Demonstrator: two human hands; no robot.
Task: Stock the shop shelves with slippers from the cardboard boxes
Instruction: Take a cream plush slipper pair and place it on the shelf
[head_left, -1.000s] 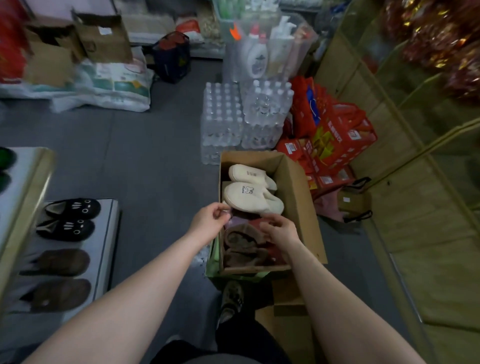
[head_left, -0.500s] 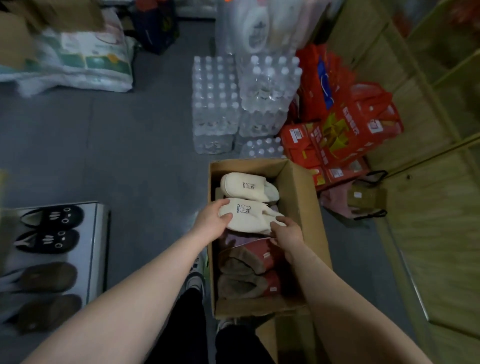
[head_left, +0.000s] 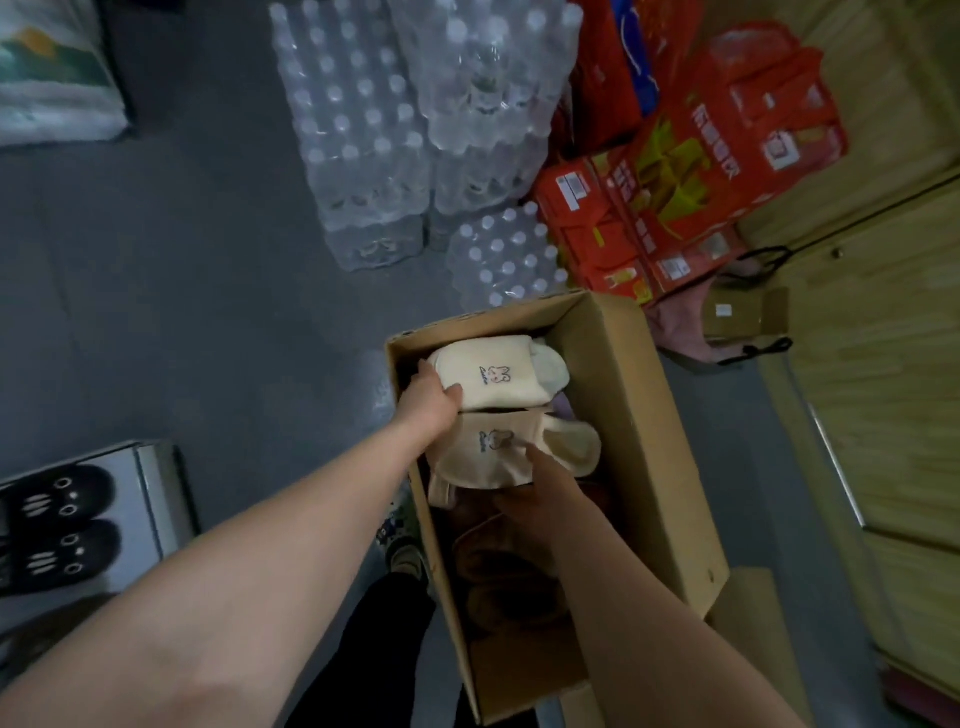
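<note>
An open cardboard box (head_left: 644, 415) stands on the grey floor and holds slippers. My left hand (head_left: 434, 402) grips the toe end of the far cream slipper (head_left: 498, 374), which has a small rabbit print. My right hand (head_left: 540, 488) holds the near cream slipper (head_left: 514, 452) from its near side, thumb on top. Brown slippers (head_left: 498, 566) lie lower in the box, partly hidden by my right forearm. At the left edge a white shelf (head_left: 156, 499) carries black slippers (head_left: 57, 525).
Shrink-wrapped packs of water bottles (head_left: 395, 130) stand beyond the box. Red gift cartons (head_left: 675, 182) are stacked at the right, beside a wooden counter (head_left: 883, 364). A small brown paper bag (head_left: 743, 317) lies by the counter. My shoe (head_left: 405, 556) is left of the box.
My left hand moved from the near cream slipper to the far one and gripped it. My right hand took hold of the near cream slipper. The camera tilted further down over the box.
</note>
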